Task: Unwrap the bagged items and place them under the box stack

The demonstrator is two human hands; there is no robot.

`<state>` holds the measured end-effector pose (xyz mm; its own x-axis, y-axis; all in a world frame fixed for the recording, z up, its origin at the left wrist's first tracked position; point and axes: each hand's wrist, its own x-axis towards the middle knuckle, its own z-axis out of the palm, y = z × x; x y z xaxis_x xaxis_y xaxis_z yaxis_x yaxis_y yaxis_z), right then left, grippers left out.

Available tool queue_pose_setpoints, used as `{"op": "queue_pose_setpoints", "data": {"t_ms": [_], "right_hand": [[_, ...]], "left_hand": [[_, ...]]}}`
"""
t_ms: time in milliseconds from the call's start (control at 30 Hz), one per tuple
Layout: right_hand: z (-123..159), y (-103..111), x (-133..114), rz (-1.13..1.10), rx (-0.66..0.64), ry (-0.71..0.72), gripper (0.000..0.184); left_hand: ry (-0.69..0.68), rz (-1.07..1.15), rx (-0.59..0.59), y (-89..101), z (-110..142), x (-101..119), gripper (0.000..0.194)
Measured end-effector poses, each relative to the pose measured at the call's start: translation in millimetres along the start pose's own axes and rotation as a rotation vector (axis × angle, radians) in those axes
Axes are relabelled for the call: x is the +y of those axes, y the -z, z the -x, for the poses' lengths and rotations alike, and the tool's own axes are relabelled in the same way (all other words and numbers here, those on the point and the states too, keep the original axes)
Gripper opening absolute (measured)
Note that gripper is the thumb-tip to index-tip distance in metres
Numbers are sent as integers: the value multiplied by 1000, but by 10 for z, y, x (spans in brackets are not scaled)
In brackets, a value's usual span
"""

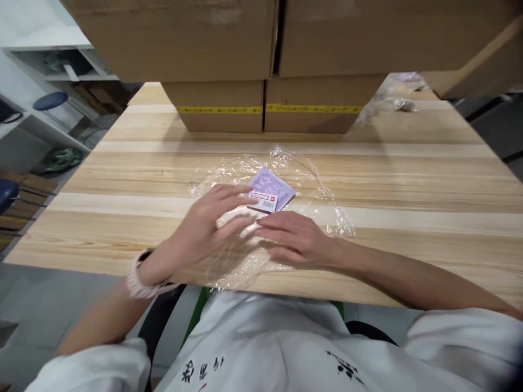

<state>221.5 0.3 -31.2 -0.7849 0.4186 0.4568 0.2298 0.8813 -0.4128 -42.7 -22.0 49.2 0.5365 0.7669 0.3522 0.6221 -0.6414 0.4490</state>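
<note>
A flat light-purple packet (273, 182) with a printed pattern lies on a sheet of clear plastic film (322, 209) spread over the table. On the packet's near side is a white label (265, 201) with a red-framed line and a barcode. My left hand (218, 212) reaches in from the left, fingers stretched out and thumb apart, fingertips touching the label's left edge. Just in front of the packet, my right hand (292, 239) has its fingers bent and close together on the film. A white patch shows between the two hands; its kind is unclear.
Large cardboard boxes (223, 106) with yellow tape stand stacked at the table's far side, overhanging toward me. More crumpled clear plastic (392, 98) lies at the far right of the wooden table (134, 190). Blue stools (51, 100) and shelves stand at the left.
</note>
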Motion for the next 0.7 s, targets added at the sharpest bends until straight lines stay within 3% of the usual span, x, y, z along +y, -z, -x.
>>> {"op": "queue_pose_setpoints", "data": {"t_ms": [67, 133, 233, 367, 567, 633, 700], "right_hand": [[52, 163, 81, 74, 271, -219, 29], [127, 361, 241, 146, 431, -503, 29], [263, 611, 510, 187, 384, -840, 30], [378, 737, 686, 104, 231, -990, 28], [433, 879, 773, -568, 423, -1170, 35], [456, 907, 783, -594, 380, -1182, 38], [467, 897, 768, -434, 271, -1145, 34]], "left_hand": [[6, -140, -29, -353, -323, -106, 49], [27, -220, -155, -692, -533, -207, 70], [18, -264, -270, -999, -624, -309, 71], [-18, -275, -226, -1071, -548, -368, 63], [-61, -298, -184, -1052, -508, -375, 56], [-64, -308, -183, -1056, -506, -367, 56], [-60, -301, -174, -1064, -499, -365, 55]]}}
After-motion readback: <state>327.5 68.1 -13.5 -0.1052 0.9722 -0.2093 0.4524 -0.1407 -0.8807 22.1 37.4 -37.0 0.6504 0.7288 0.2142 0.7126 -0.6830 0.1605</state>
